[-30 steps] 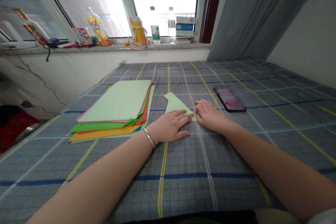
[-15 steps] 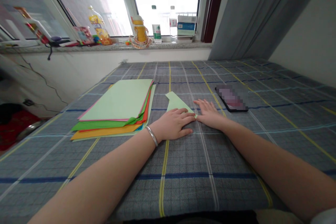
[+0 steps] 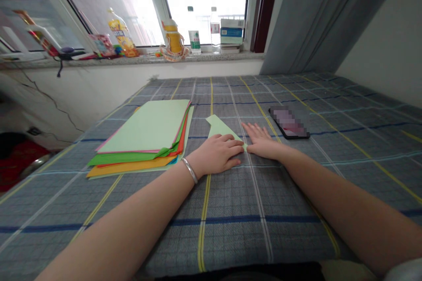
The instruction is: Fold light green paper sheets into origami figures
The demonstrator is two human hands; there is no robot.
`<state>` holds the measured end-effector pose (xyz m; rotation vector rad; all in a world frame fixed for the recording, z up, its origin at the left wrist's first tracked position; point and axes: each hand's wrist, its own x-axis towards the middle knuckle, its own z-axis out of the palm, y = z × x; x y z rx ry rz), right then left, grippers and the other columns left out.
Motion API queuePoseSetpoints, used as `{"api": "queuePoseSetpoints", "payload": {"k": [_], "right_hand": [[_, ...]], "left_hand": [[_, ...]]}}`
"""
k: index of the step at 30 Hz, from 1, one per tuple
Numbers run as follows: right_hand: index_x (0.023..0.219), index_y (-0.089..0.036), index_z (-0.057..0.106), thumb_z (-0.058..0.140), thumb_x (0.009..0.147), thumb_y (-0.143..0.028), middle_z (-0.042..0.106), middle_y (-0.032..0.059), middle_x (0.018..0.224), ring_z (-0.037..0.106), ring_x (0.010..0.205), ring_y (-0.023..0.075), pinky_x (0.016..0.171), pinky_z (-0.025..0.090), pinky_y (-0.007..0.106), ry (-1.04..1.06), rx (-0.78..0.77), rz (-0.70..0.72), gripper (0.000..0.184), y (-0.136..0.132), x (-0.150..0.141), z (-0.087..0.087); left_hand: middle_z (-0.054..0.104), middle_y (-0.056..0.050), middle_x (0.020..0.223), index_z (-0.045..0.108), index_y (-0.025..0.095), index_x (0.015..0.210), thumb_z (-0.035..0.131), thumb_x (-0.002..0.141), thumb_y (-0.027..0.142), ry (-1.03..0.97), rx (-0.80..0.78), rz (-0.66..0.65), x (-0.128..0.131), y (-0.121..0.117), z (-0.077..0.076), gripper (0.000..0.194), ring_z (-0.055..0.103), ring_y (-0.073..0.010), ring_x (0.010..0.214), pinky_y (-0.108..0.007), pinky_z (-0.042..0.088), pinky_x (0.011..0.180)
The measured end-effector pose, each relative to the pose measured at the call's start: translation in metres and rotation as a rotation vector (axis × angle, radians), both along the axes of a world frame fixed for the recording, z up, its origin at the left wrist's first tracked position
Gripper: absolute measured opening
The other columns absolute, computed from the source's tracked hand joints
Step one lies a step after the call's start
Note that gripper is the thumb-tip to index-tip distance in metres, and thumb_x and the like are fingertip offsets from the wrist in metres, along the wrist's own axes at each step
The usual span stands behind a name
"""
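Spread a little wider than half a second earlier, the fingers of a person's right hand [image 3: 263,145] lie flat on a checked bed sheet [image 3: 237,237], just beside the pointed corner of a cut piece of pale green paper [image 3: 219,128]; whether they touch that corner cannot be told. The left hand [image 3: 216,154], a metal bangle [image 3: 189,170] at its wrist, rests on the paper's lower part, its fingers close together, slightly curved and pressing from above rather than clamped on it. Neither hand lifts the paper, which lies flat on the sheet, its narrow upper end uncovered and its lower part hidden under the left palm. To the left of the green piece, a stack of coloured paper [image 3: 145,127], with a pale green sheet on top and orange, red and darker green edges showing below, sits just beyond the left hand. To its right, past the right hand's fingertips, lies a smartphone [image 3: 289,122] with a blurred screen, a strip of checked sheet between them. Straight ahead of the green piece, beyond the far end of the sheet, plastic bottles [image 3: 215,26] stand on a stone window sill [image 3: 132,59]. Checked sheet stretches toward the person beneath both forearms.
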<state>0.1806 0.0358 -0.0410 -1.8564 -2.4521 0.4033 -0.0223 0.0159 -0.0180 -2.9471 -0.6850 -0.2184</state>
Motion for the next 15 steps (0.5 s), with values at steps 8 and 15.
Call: {"api": "queuePoseSetpoints", "payload": {"k": [8,15], "right_hand": [[0.151,-0.015,0.001,0.043,0.073,-0.024,0.006,0.0103,0.158,-0.002,0.143,0.0281,0.113,-0.003,0.054,-0.050,-0.062,0.018,0.089,-0.001,0.004,0.006],[0.151,-0.015,0.001,0.042,0.072,-0.021,0.005,0.0093,0.158,-0.003,0.144,0.0265,0.113,-0.003,0.053,-0.032,-0.093,0.040,0.090,-0.006,0.007,0.013]], "left_hand": [[0.054,0.000,0.134,0.053,0.022,0.122,0.041,0.095,0.038,0.022,0.000,0.015,-0.006,0.000,0.003,0.034,0.048,-0.0223,0.117,-0.038,0.039,0.097],[0.054,-0.001,0.134,0.054,0.023,0.121,0.040,0.095,0.034,0.018,-0.012,0.017,-0.009,0.002,0.005,0.032,0.048,-0.0213,0.120,-0.038,0.039,0.099]]}}
